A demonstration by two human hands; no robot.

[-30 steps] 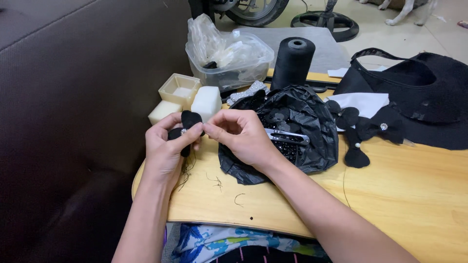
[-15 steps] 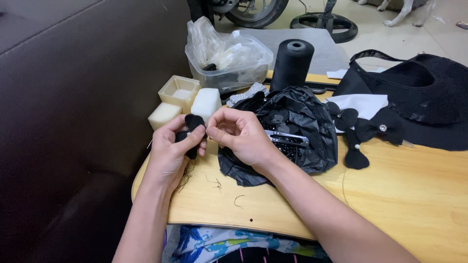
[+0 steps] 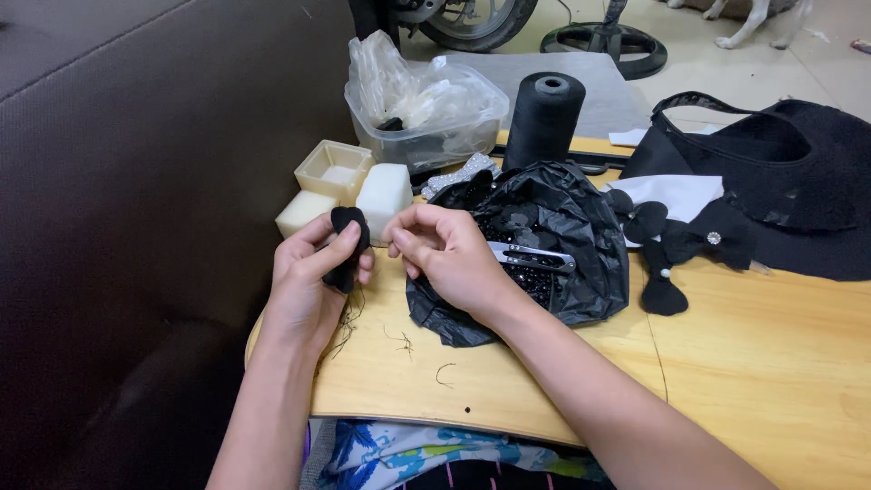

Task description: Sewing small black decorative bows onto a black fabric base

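Note:
My left hand (image 3: 313,272) pinches a small black fabric bow piece (image 3: 347,245) between thumb and fingers, over the left end of a wooden table (image 3: 744,354). My right hand (image 3: 445,254) is right beside it, fingertips pinched together as if on a fine thread or needle that is too small to see. Just right of that hand lies a crumpled black plastic bag (image 3: 553,245) holding dark beads and a metal thread snip (image 3: 535,257).
Three cream foam blocks (image 3: 349,186) stand behind my hands. A clear plastic tub (image 3: 426,100) with plastic bags and a black thread cone (image 3: 543,118) are at the back. Finished black bows (image 3: 676,240) and black fabric (image 3: 789,172) lie to the right. Thread scraps litter the table.
My right hand has drawn slightly away from the bow piece to the right. The left hand holds the bow piece in about the same place.

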